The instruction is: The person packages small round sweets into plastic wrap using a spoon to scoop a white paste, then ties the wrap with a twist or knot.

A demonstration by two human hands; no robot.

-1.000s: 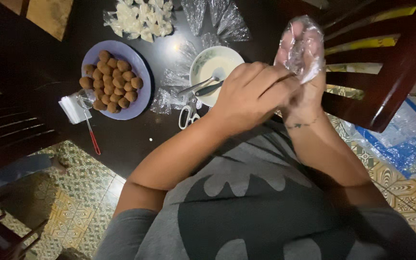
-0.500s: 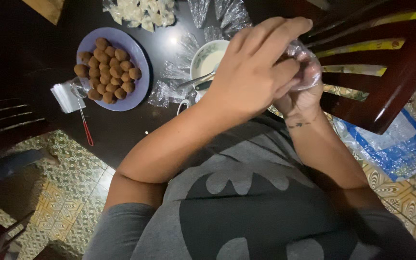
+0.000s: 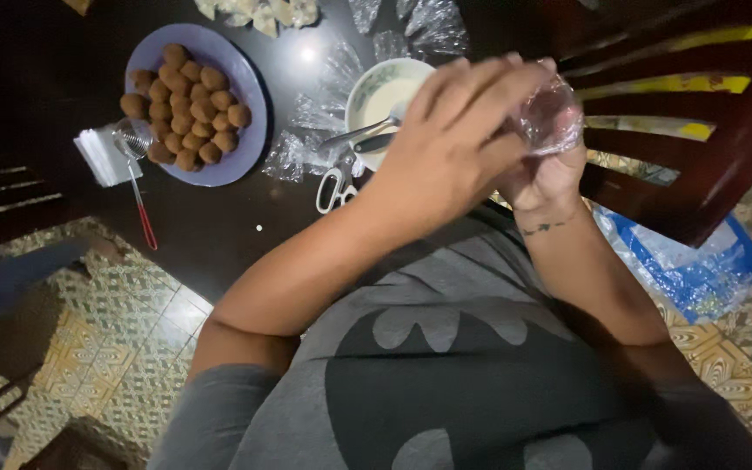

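Observation:
Both hands meet above the dark table's right edge. My right hand (image 3: pixel 543 178) is curled around a small clear plastic bag (image 3: pixel 555 115), which bulges above its fingers. My left hand (image 3: pixel 450 144) reaches across from the left, its fingers laid over the bag's near side and pinching the plastic. What the bag contains cannot be seen. Just behind my left hand stands a white bowl (image 3: pixel 364 94) of pale cream with two spoons (image 3: pixel 360 139) resting in it.
A purple plate (image 3: pixel 250 139) of several brown balls (image 3: pixel 186 103) sits at the back left, with a red-handled strainer (image 3: pixel 137 196) beside it. Scissors (image 3: pixel 332 188) and clear wrappers (image 3: pixel 306 148) lie near the bowl. A wooden chair (image 3: pixel 698 139) and blue plastic (image 3: pixel 698 270) are on the right.
My right hand's fingers, raised inside the plastic before, have curled down. My left hand has risen from the right wrist to cover and pinch the bag.

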